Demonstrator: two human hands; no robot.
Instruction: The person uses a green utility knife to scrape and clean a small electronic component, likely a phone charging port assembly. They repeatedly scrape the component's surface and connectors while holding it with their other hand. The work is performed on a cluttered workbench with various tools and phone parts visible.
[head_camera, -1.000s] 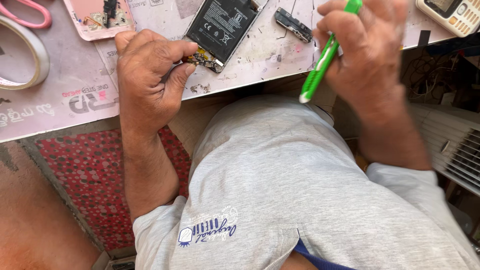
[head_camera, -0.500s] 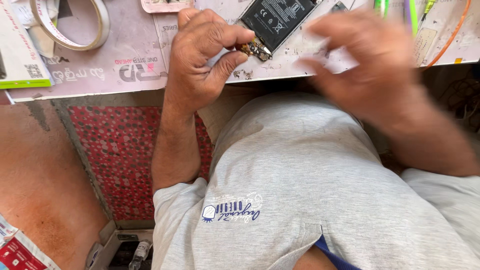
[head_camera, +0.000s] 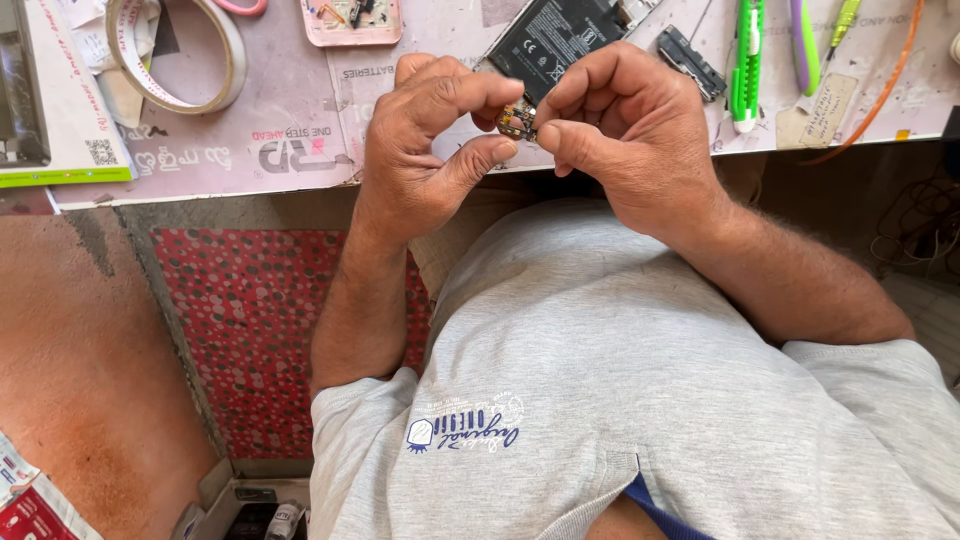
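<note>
Fingers of both hands meet on one small part: my left hand (head_camera: 425, 150) pinches a tiny circuit board (head_camera: 517, 119) between thumb and forefinger, and my right hand (head_camera: 620, 130) presses thumb and forefinger against its other side. I hold it just above the near edge of the worktable (head_camera: 300, 150), over my grey shirt (head_camera: 620, 400). Open room lies toward me, above my lap; the table beyond is crowded. A black battery (head_camera: 555, 35) sits right behind my knuckles, a green cutter (head_camera: 745, 65) lies to the right of it, and a roll of tape (head_camera: 170, 55) lies well off to the left.

The board looks brownish with gold and dark specks. Most of it is covered by my fingertips, so I cannot make out its outline or parts. The battery and tape roll run past the top of the frame.
</note>
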